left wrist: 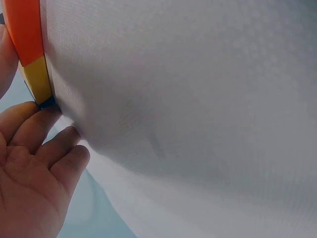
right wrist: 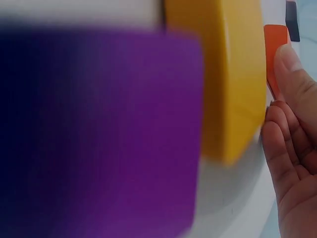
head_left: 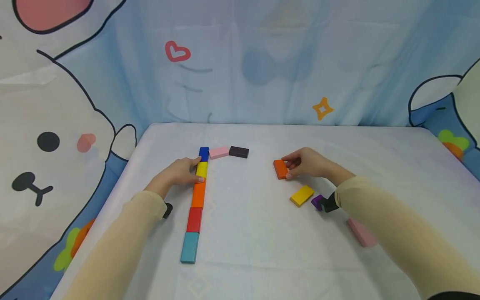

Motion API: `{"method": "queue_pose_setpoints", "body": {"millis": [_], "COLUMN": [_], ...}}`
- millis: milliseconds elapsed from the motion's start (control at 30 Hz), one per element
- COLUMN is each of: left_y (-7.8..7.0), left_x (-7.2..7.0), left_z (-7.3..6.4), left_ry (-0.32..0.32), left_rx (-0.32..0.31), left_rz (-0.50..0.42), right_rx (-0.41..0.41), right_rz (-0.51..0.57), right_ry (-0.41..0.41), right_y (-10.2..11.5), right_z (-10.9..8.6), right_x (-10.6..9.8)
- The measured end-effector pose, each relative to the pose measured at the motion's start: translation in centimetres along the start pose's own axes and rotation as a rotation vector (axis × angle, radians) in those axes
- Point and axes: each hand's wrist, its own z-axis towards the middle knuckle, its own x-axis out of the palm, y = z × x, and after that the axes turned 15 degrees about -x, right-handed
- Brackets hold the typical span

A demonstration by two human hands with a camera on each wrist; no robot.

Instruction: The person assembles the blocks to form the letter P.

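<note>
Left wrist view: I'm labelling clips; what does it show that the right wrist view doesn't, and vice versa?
Only left wrist: the left hand touching a blue block, with a yellow block and orange block in line.
Only right wrist: the right hand pinching another orange block, plus a blurred purple block and second yellow block.
Both: the white tablecloth and, near one edge, something dark.

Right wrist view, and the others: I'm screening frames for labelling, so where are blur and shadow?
Right wrist: purple rectangular block blurred, orange rectangular block clearer; head: soft shadow beside the left beige fabric sleeve; left wrist: broad shadow across the white tablecloth.
</note>
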Motion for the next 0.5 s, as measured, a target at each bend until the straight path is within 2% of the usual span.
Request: {"method": "queue_pose_setpoints", "body": {"millis": [500], "left_y": [-0.1], "left_x": [0.1], "left_z": [0.1], "left_ry": [-0.008], "left_rx": [-0.001], "left_rz": [-0.001], "right_rx": [0.071], "right_rz": [0.139], "right_ry": [-0.067], "right_y": [1.6], "right_z": [2.7], "right_x": [1.9]}}
